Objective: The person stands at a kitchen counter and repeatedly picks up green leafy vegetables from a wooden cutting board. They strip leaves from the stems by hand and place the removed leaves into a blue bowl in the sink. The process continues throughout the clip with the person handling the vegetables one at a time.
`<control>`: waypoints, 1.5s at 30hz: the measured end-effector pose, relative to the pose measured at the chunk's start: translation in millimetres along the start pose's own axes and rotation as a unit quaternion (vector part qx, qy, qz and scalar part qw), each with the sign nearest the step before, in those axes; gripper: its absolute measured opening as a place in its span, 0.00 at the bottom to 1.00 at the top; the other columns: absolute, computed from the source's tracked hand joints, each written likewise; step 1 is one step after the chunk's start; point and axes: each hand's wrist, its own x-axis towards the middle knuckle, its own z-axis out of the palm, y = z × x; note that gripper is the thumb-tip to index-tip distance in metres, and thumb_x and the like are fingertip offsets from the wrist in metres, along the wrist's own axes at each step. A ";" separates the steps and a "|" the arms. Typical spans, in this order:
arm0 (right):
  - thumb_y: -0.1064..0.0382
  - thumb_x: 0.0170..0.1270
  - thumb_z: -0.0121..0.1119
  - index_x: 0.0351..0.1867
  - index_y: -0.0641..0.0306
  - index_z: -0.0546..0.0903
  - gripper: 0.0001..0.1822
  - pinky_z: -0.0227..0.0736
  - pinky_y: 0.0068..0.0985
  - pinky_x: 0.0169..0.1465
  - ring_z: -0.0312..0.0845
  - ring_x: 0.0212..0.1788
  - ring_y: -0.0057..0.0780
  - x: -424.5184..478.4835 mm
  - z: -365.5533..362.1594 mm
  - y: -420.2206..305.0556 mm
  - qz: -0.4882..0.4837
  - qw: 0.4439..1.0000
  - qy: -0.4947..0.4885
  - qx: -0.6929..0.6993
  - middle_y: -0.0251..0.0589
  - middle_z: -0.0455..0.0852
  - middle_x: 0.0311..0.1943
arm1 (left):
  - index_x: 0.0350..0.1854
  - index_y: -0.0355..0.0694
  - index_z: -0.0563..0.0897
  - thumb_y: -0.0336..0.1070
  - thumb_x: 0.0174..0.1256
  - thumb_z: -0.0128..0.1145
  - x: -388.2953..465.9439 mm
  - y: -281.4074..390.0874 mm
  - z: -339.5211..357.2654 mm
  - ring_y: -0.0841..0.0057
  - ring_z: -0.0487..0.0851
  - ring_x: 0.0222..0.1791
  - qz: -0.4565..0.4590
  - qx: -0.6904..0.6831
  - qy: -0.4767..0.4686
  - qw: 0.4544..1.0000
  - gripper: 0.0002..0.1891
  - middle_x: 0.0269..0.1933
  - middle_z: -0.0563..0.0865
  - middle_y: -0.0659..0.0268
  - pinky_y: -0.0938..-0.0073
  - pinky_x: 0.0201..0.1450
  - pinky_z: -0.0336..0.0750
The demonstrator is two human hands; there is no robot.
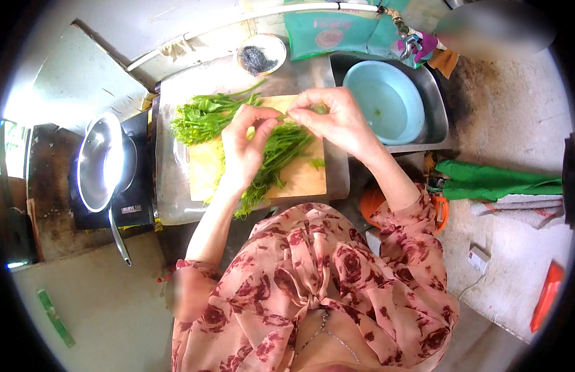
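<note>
My left hand [250, 139] and my right hand [334, 116] meet above a wooden cutting board [308, 182]. Thumbs and forefingers of both pinch a thin green stem [283, 117], mostly covered by the fingertips. One bunch of leafy green shoots [199, 118] lies at the board's upper left, its stems pointing right. A second bunch with curly tendrils [287, 146] lies under and between my hands, hanging over the board's near edge. A small green scrap [317, 163] rests on the board's right part.
Right of the board, a light-blue basin [418, 111] of water sits in a metal sink [438, 109] below a tap [410, 44]. A bowl with a steel-wool scourer [257, 60] stands behind. At left, a steel pan [99, 162] sits on a black cooktop [139, 204], handle towards me.
</note>
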 end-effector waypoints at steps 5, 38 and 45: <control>0.66 0.62 0.60 0.32 0.67 0.83 0.06 0.57 0.11 0.21 0.64 0.19 0.09 -4.1 -1.7 -9.0 0.094 0.988 -0.040 0.112 0.28 0.78 0.23 | 0.35 0.36 0.80 0.19 0.55 0.58 -2.8 18.0 0.9 0.73 0.78 0.31 0.067 0.105 0.025 0.992 0.08 0.33 0.82 0.62 0.75 0.37 0.72; 0.66 0.58 0.60 0.38 0.64 0.79 0.08 0.49 0.08 0.19 0.60 0.18 0.08 -23.4 -7.4 43.4 0.232 0.912 0.014 0.337 0.32 0.79 0.27 | 0.37 0.36 0.78 0.28 0.64 0.56 -5.0 1.9 13.8 0.74 0.82 0.32 -0.127 -0.270 0.071 0.952 0.03 0.36 0.82 0.62 0.74 0.38 0.78; 0.70 0.59 0.53 0.29 0.63 0.75 0.01 0.54 0.14 0.17 0.63 0.15 0.13 -50.3 -57.5 85.2 0.148 0.910 0.117 0.369 0.45 0.84 0.31 | 0.38 0.35 0.78 0.27 0.64 0.55 -2.6 4.9 7.4 0.77 0.80 0.29 -0.208 -0.392 0.013 0.896 0.03 0.35 0.83 0.62 0.76 0.32 0.77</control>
